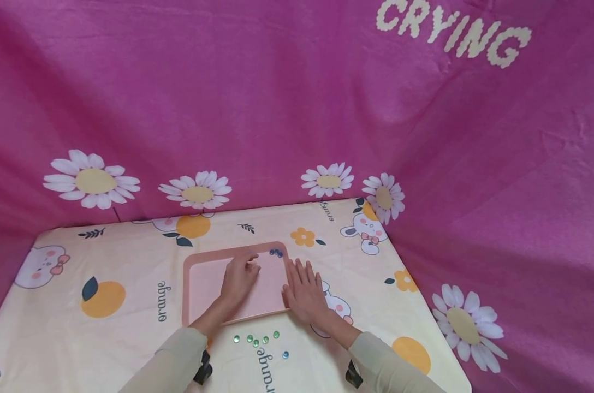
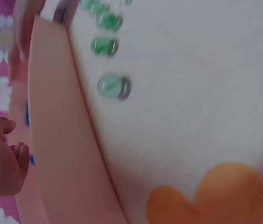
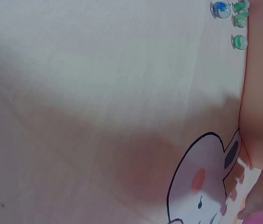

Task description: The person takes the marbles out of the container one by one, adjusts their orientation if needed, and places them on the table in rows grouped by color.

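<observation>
A pink rectangular tray (image 1: 199, 284) lies on the patterned cloth. Over its middle is my left hand (image 1: 240, 278), fingers loosely curled, with a gap between thumb and fingers in the left wrist view. A lone blue marble (image 2: 31, 159) shows beside those fingertips, partly hidden by the tray wall. Dark blue marbles (image 1: 275, 252) cluster in the tray's far right corner. My right hand (image 1: 307, 295) lies flat with fingers extended, against the tray's right side. In front of the tray, several green marbles (image 1: 256, 343) and one blue marble (image 1: 285, 355) sit on the cloth.
The table cloth (image 1: 144, 360) carries printed rabbits, oranges and flowers. A magenta curtain (image 1: 257, 109) with daisies rises behind the table and along its sides. The tray's raised near wall (image 2: 66, 116) stands between the green marbles and the tray's inside.
</observation>
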`<state>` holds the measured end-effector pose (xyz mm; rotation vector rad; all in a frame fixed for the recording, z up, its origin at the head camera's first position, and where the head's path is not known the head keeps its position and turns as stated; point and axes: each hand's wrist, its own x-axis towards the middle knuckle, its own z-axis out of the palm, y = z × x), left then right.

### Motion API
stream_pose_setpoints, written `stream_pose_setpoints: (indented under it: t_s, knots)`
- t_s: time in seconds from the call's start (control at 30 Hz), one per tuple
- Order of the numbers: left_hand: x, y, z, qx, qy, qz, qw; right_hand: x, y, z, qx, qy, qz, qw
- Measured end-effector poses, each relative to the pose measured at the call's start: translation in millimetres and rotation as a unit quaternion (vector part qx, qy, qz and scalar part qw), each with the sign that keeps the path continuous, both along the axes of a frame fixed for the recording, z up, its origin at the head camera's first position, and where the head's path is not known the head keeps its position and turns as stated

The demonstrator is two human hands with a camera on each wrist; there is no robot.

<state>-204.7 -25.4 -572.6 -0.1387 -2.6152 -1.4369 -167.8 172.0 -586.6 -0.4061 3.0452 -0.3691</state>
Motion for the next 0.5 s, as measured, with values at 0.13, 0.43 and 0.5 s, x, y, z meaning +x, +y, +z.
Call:
stream_pose_setpoints:
  t_s: [0.13,0.43,0.5]
  knots:
    - [-17.0,-4,-8.3,-0.008,0.002,0.023,0.9997,-0.5,1,0.0,0.003,-0.003,0.001,1.000]
    - [-30.8,-5,-19.2,-0.052,-0.029,0.032,0.9977,-0.3,0,-1.1,-0.004,-0.003,0.001,1.000]
    - [-32.6,-4,-19.8,-0.071,-0.034,0.038,0.9962,-0.2,0,-0.4,-0.004,-0.005,0.002,1.000]
